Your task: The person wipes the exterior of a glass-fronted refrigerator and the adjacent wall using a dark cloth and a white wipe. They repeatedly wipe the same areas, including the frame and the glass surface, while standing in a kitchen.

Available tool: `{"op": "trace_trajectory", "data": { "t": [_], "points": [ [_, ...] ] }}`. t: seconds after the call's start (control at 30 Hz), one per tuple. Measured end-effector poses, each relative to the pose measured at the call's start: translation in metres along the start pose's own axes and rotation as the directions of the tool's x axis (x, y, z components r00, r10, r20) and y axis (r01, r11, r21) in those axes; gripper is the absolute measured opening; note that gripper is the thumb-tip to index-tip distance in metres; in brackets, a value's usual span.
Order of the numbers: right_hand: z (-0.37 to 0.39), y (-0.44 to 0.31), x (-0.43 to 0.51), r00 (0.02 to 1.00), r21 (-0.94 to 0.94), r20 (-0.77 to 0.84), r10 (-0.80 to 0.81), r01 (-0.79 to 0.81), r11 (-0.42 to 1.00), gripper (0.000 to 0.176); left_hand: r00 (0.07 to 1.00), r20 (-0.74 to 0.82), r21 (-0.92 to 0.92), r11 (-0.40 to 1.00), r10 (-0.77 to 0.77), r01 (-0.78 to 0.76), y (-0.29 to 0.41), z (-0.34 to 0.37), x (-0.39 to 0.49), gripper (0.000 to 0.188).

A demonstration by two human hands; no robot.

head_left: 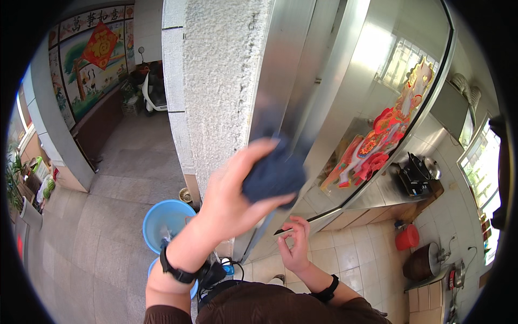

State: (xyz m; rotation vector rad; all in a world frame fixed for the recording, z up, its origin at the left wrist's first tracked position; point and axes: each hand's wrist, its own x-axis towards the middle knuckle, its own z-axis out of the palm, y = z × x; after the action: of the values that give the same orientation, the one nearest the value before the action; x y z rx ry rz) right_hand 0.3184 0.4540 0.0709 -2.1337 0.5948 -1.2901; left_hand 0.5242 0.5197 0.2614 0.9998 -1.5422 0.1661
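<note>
My left hand (228,194) grips a bunched dark blue cloth (275,172) in front of the metal door frame (289,60). Cloth and fingers are blurred, and whether the cloth touches the metal cannot be told. Lower down, my right hand (297,247) has its fingers loosely bent and apart, with nothing seen in it. Its fingertips are close to the bottom edge of a glass door (364,81); contact is unclear. A red and gold horse decoration (376,129) is on the glass.
Left of the rough white wall (222,81), a blue basin (151,222) stands on the floor, with part of another below. A white scooter (153,93) is further back. On the right, a kitchen holds a gas stove (415,182), a red bucket (407,237) and a dark round vessel (421,261).
</note>
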Motion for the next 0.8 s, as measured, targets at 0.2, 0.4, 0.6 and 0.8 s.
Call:
{"op": "trace_trajectory", "data": {
  "t": [0.2,0.4,0.6,0.8],
  "points": [
    [-0.012,0.009,-0.015,0.998,-0.015,-0.061,0.024,-0.025,1.000,0.037,0.952,-0.046,0.428,0.867,0.302,-0.255,0.030,0.043,0.097,0.036],
    [-0.036,0.031,-0.043,0.989,-0.100,-0.106,0.102,-0.113,0.989,0.040,0.955,0.152,0.586,0.754,0.256,-0.296,0.006,0.074,0.034,0.039],
    [-0.049,0.040,-0.077,0.956,-0.075,-0.135,0.258,-0.270,0.960,0.043,0.908,0.384,0.498,0.792,0.164,-0.354,-0.040,0.094,-0.077,0.037],
    [-0.048,0.045,-0.094,0.952,-0.095,-0.109,0.286,-0.296,0.950,0.040,0.635,0.739,0.476,0.841,-0.223,-0.259,-0.104,0.122,-0.220,0.027]
  ]
}}
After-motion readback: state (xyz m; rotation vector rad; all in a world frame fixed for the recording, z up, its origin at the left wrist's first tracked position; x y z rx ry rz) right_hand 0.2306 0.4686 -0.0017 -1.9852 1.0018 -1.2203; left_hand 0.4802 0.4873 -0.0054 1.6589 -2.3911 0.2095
